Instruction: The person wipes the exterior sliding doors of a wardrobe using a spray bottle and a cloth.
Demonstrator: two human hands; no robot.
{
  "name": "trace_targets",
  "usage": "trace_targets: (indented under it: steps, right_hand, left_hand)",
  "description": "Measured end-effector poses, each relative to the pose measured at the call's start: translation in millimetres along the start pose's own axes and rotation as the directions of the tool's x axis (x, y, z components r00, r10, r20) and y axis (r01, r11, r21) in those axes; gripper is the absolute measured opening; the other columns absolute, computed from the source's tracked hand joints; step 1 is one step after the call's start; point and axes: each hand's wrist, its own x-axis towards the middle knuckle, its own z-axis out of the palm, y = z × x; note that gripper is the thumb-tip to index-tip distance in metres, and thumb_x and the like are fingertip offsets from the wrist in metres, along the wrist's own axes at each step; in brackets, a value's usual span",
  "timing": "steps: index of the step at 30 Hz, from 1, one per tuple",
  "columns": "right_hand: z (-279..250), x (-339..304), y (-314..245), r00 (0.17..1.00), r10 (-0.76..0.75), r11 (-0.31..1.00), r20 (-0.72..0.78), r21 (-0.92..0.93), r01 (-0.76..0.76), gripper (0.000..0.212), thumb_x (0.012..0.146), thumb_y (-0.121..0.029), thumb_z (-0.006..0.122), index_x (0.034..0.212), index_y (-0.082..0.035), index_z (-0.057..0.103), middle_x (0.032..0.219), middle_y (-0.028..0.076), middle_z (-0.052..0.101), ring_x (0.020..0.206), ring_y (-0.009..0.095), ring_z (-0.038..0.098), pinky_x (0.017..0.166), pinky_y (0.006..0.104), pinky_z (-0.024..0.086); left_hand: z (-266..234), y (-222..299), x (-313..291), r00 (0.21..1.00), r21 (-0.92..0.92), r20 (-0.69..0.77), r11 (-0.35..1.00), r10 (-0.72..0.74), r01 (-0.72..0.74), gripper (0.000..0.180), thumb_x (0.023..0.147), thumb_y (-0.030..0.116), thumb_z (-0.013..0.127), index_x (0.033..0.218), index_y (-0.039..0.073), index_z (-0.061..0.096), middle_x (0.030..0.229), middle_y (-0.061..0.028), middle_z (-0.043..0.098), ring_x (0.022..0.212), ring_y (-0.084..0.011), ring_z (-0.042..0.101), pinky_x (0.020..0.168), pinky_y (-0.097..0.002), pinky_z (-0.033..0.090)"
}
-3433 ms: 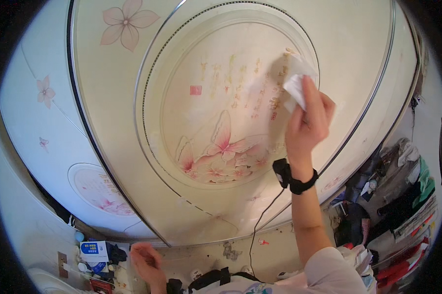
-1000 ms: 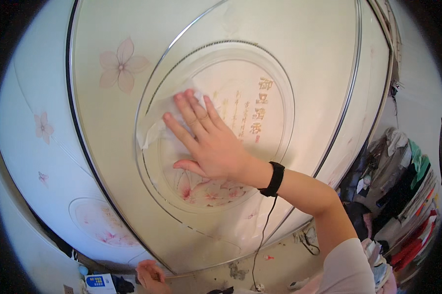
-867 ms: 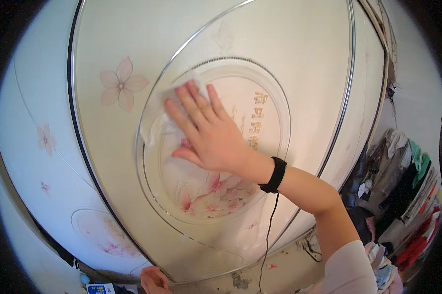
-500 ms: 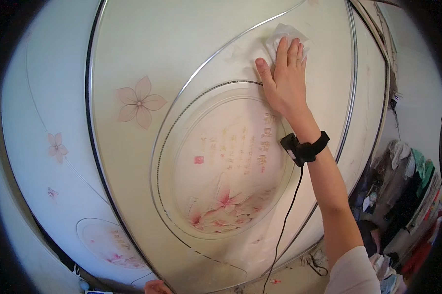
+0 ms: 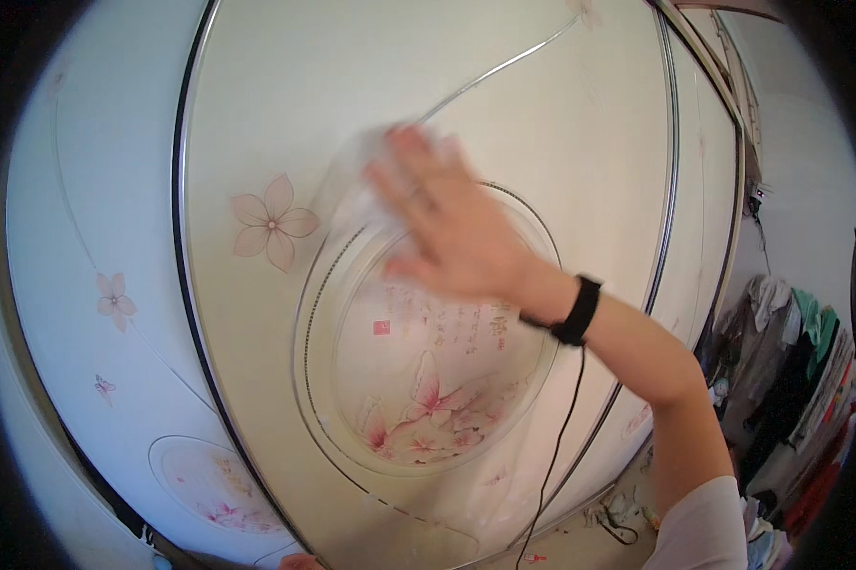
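My right hand (image 5: 451, 214) lies across the cream sliding door panel (image 5: 504, 123), over the upper left of its oval medallion (image 5: 418, 380). It is smeared by motion. Under its fingers a thin white cloth (image 5: 347, 180) is pressed against the panel, blurred as well. A black strap (image 5: 580, 312) with a cable circles the right wrist. Only a sliver of my left hand (image 5: 300, 562) shows at the bottom edge, beside the panel's dark frame; its fingers cannot be made out.
A paler door panel (image 5: 114, 399) with flowers stands at left, behind a dark and silver frame strip (image 5: 183, 237). Clothes (image 5: 779, 332) hang at right. A black cable (image 5: 553, 456) trails down from the wrist. Small items and a cord (image 5: 618, 522) lie at the bottom.
My right hand has swept left and down with the white cloth, from the panel's upper right to above the medallion's left side. My left hand shows less at the bottom edge.
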Motion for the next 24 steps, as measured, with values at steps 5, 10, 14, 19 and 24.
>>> trace_targets:
  steps: [5, 10, 14, 19, 24]
  right_hand:
    - [-35.8, -6.0, 126.8, 0.893, 0.349, 0.846, -0.286, -0.315, -0.431, 0.075, 0.089, -0.049, 0.038, 0.137, 0.005, 0.02, 0.142, 0.026, 0.02, 0.134, 0.037, 0.015, 0.108, 0.0487, 0.01]
    - [-50.3, -4.9, 155.5, 0.81, 0.503, 0.781, -0.303, -0.243, -0.575, 0.079, 0.088, -0.052, 0.038, 0.135, 0.009, 0.022, 0.14, 0.031, 0.018, 0.133, 0.041, 0.014, 0.109, 0.0453, 0.01]
    - [-10.9, 16.4, 52.2, 0.976, 0.136, 0.975, -0.168, -0.153, -0.162, 0.085, 0.079, -0.046, 0.056, 0.134, 0.01, 0.023, 0.14, 0.031, 0.02, 0.133, 0.041, 0.015, 0.109, 0.0456, 0.012]
    - [-2.6, -3.5, -31.8, 0.967, -0.192, 0.978, 0.166, 0.117, 0.174, 0.086, 0.083, -0.055, 0.047, 0.139, 0.003, 0.017, 0.144, 0.026, 0.012, 0.135, 0.039, 0.01, 0.108, 0.0498, 0.012]
    - [-14.5, 11.6, 18.7, 0.999, -0.05, 0.999, 0.014, 0.014, 0.049, 0.076, 0.084, -0.045, 0.049, 0.139, -0.001, 0.02, 0.145, 0.023, 0.015, 0.135, 0.036, 0.012, 0.109, 0.0451, 0.012]
  left_hand:
    - [-7.7, 8.2, -6.9, 0.985, -0.016, -0.139, 0.995, -0.103, 0.102, 0.044, 0.094, 0.044, 0.037, 0.086, 0.005, 0.057, 0.053, 0.003, 0.037, 0.041, -0.0048, 0.027, 0.037, -0.02, 0.02]
    - [-9.5, 12.1, -10.7, 0.974, -0.055, -0.148, 0.985, -0.171, 0.164, 0.038, 0.094, 0.04, 0.04, 0.084, 0.007, 0.057, 0.057, 0.0039, 0.039, 0.045, -0.0044, 0.031, 0.039, -0.0183, 0.021]
    - [-16.9, -8.7, -3.9, 0.981, -0.065, -0.149, 0.991, -0.122, 0.113, 0.042, 0.095, 0.041, 0.038, 0.085, 0.004, 0.055, 0.057, 0.0023, 0.042, 0.044, -0.0063, 0.031, 0.039, -0.0192, 0.023]
    - [1.0, -10.8, 3.4, 0.993, -0.051, -0.046, 0.993, -0.106, 0.103, 0.044, 0.096, 0.042, 0.034, 0.088, 0.004, 0.055, 0.049, 0.0004, 0.039, 0.039, -0.0067, 0.03, 0.036, -0.0204, 0.022]
    - [-4.7, -17.4, 8.6, 0.999, -0.026, -0.022, 0.999, -0.038, 0.037, 0.046, 0.096, 0.042, 0.031, 0.089, 0.004, 0.055, 0.048, 0.0006, 0.039, 0.038, -0.0067, 0.028, 0.035, -0.0204, 0.022]
